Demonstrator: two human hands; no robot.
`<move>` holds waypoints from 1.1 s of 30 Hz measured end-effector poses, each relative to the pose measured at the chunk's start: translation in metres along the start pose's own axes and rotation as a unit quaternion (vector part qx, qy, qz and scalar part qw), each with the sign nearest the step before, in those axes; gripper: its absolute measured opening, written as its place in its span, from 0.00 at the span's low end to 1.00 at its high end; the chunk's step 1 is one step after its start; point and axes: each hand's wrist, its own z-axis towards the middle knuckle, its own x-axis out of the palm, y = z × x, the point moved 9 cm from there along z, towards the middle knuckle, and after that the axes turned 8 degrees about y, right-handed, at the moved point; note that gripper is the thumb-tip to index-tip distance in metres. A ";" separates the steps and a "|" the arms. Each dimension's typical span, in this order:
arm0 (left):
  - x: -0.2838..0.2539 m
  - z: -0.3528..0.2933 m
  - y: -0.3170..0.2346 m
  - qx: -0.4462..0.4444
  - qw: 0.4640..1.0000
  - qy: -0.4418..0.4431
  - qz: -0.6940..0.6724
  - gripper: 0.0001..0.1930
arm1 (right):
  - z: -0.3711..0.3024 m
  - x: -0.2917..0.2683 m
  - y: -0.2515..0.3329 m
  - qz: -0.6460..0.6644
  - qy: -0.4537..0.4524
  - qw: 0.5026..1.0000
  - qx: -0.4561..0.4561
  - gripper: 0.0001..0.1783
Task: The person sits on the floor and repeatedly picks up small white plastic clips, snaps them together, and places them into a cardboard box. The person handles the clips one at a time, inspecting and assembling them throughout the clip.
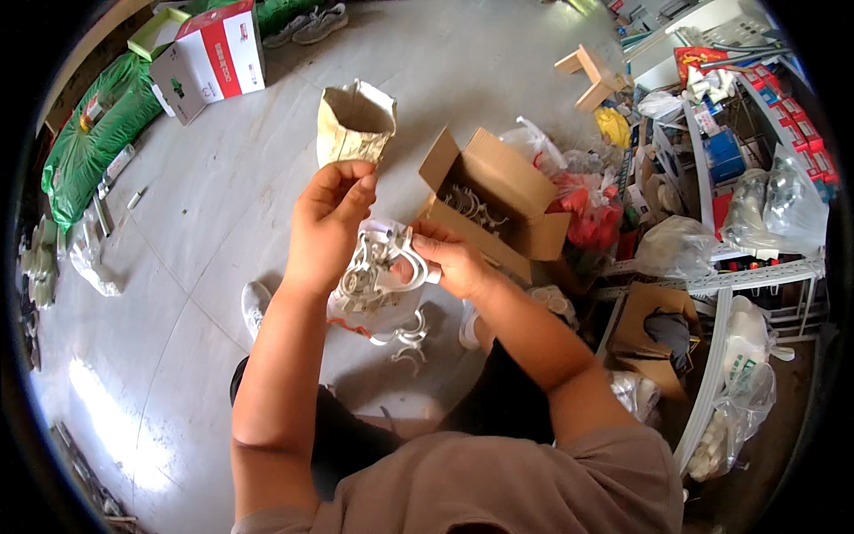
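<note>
My left hand is closed in a pinch just in front of an open-topped paper bag on the floor. What its fingertips hold, if anything, is too small to make out. My right hand grips a white plastic pipe clip over a clear plastic bag between my feet. Several more white clips are heaped in that bag. A few loose clips lie beside it on the floor. To the right, an open cardboard box has several grey-white clips inside.
Shelving with bags and small boxes runs along the right. Red plastic bags lie beside the cardboard box. A small wooden stool is farther back. At the far left are a green sack and a white-and-red carton.
</note>
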 end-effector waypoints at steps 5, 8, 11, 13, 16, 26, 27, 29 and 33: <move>0.008 -0.002 0.011 -0.036 0.999 0.023 -0.006 0.07 | -0.004 0.015 0.022 0.109 0.064 0.982 -0.137 0.10; 0.019 -0.007 0.015 -0.049 0.997 0.060 0.002 0.06 | -0.006 0.014 0.029 0.116 0.041 0.980 -0.154 0.09; 0.029 -0.011 0.016 -0.048 0.993 0.109 0.016 0.07 | -0.008 0.010 0.036 0.115 0.023 0.977 -0.177 0.09; 0.036 -0.012 0.015 -0.044 0.992 0.119 -0.004 0.07 | -0.008 0.004 0.033 0.119 0.017 0.977 -0.174 0.09; 0.040 -0.012 0.014 -0.050 0.991 0.124 0.025 0.07 | -0.010 0.004 0.037 0.119 0.009 0.978 -0.168 0.08; 0.049 -0.014 0.011 0.023 0.988 0.146 -0.052 0.06 | -0.012 0.001 0.034 0.105 0.003 0.982 -0.156 0.08; 0.044 -0.014 0.012 0.007 0.991 0.119 -0.063 0.07 | -0.012 0.003 0.035 0.104 0.001 0.982 -0.161 0.08; 0.035 -0.014 0.014 -0.025 0.994 0.065 -0.086 0.08 | -0.011 0.004 0.035 0.105 0.000 0.981 -0.166 0.08; 0.034 -0.007 0.018 -0.058 0.990 0.085 0.097 0.12 | -0.012 -0.008 0.031 0.112 -0.030 0.983 -0.146 0.08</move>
